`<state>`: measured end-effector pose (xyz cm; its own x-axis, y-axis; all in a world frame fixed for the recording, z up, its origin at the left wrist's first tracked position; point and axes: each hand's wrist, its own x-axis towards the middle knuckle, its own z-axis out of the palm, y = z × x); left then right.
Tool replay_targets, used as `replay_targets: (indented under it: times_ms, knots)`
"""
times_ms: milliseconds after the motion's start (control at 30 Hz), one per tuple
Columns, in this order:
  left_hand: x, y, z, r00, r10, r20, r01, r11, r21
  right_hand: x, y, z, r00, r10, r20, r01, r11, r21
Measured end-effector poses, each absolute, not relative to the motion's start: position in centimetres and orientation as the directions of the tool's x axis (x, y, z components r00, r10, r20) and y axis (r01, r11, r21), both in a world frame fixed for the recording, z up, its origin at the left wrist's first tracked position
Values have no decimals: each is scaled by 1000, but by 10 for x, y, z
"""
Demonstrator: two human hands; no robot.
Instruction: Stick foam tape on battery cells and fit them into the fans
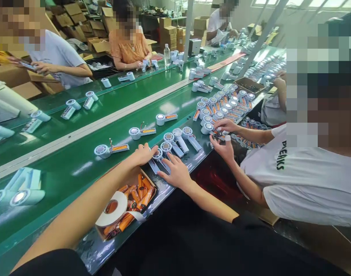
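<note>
My left hand (pixel 145 154) reaches over the cardboard box, its fingertips bent onto the round head of a light-blue handheld fan (pixel 157 154). Close beside it, my right hand (pixel 177 170) has its thumb and fingers about the handles of this fan and the neighbouring handheld fan (pixel 166 147); part of the handles is hidden under the fingers. Both fans lie at the table edge with their handles towards me. Several more fans, such as the handheld fan (pixel 187 132), lie just beyond in the same row.
An open cardboard box (pixel 102 232) holds orange-wrapped battery cells (pixel 145 197) and a white tape roll (pixel 122 201). On the green conveyor belt (pixel 77 153) lie fans with orange inserts, including one fan (pixel 102 151). A co-worker's hands (pixel 224 143) work at my right; several people sit opposite.
</note>
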<state>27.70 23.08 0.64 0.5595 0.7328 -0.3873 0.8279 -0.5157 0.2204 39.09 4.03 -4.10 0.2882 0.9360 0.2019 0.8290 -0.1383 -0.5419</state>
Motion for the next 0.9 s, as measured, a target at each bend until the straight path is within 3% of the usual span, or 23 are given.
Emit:
replay_targets:
  times_ms: [100, 233, 333, 433, 533, 633, 700, 767, 833, 900]
  knots:
    - [284, 219, 18, 521, 733, -438, 853, -474, 220, 376, 49, -33, 333, 934, 131, 836, -228, -499]
    - [282, 198, 45, 521, 754, -400, 853, -447, 268, 374, 57, -31, 336, 938, 86, 829, -251, -500]
    - [242, 173, 70, 570, 777, -268, 806, -464, 369, 389, 46, -34, 330, 937, 117, 744, -181, -644]
    - [162, 141, 79, 568, 822, 33, 678, -490, 548, 411, 34, -30, 376, 918, 123, 531, -104, -841]
    - [64, 106, 66, 251, 931, 265, 528, -361, 769, 409, 34, -7, 359, 922, 142, 349, 8, -937]
    - [-15, 76, 38, -218, 942, 254, 376, -160, 913, 352, 47, 38, 119, 964, 237, 323, 188, -928]
    - [-51, 61, 21, -494, 816, 300, 309, -158, 938, 284, 64, 69, -168, 949, 267, 353, 311, -883]
    - [-78, 49, 5, -720, 581, 379, 330, -193, 924, 202, 87, 88, -475, 842, 256, 391, 462, -796]
    - [-105, 38, -10, -844, 361, 396, 364, -156, 918, 121, 112, 91, -697, 698, 162, 438, 594, -675]
    - [-131, 31, -24, -885, 325, 335, 332, -64, 941, 51, 129, 78, -787, 616, 10, 500, 649, -573]
